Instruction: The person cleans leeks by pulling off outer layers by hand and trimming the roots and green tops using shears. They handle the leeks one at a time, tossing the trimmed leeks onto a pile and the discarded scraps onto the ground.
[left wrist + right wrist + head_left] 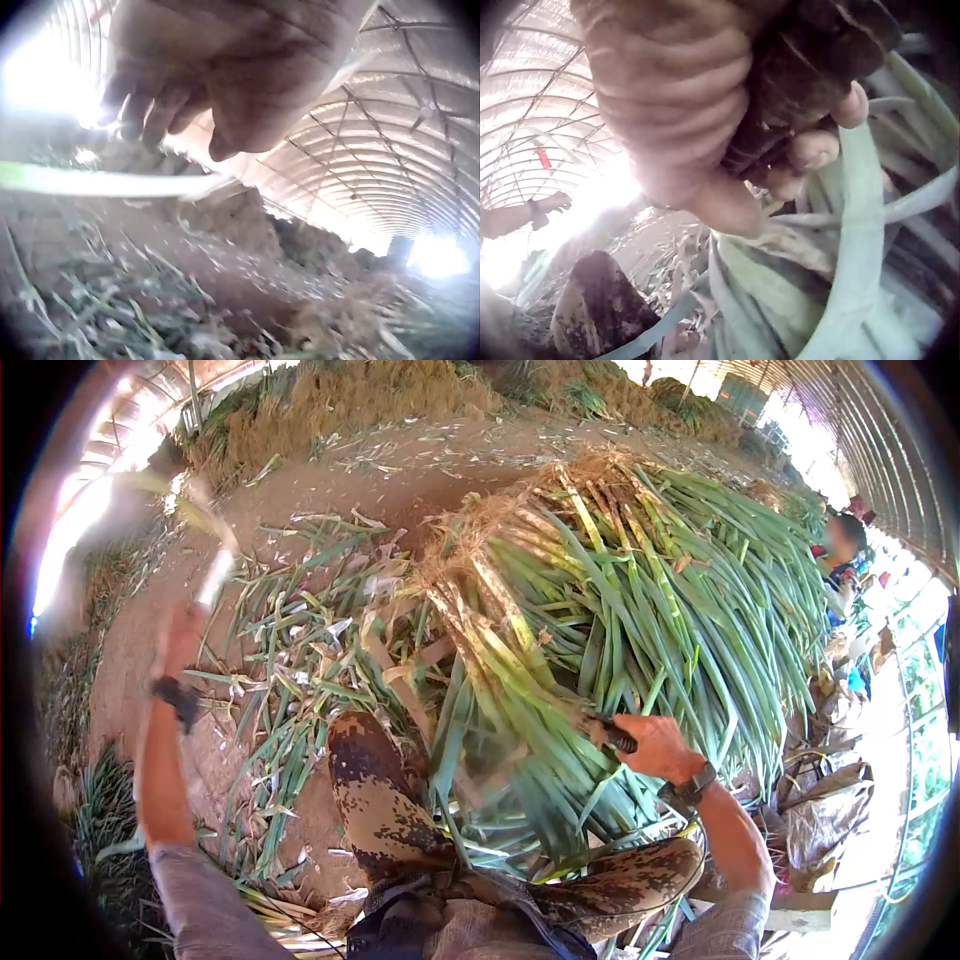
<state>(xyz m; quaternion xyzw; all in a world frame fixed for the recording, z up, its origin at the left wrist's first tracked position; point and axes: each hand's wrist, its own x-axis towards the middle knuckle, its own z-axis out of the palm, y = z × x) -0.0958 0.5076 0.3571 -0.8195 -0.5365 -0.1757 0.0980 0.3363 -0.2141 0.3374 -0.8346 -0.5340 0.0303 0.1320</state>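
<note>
In the head view my left hand (180, 635), blurred, is raised at the left. Just beyond it is a blurred white-and-green stalk of long green onion (215, 575). The left wrist view has this green onion (112, 182) below my loosely bent fingers (161, 112), apart from them. On the right, my right hand (655, 747) is low over the leafy part of a big pile of green onions (650, 600). Dark creased material (810, 67) covers its curled fingers, with bare fingertips (814, 150) at the leaves. Thumb and fingers pinch a pale withered leaf (795, 247).
Cut leaves and trimmings (300, 660) litter the dirt floor (210, 760) left of the pile. My bent knees in camouflage trousers (385, 790) are close by. Another person (845, 550) is beyond the pile at the right, under the arched tunnel roof (880, 450).
</note>
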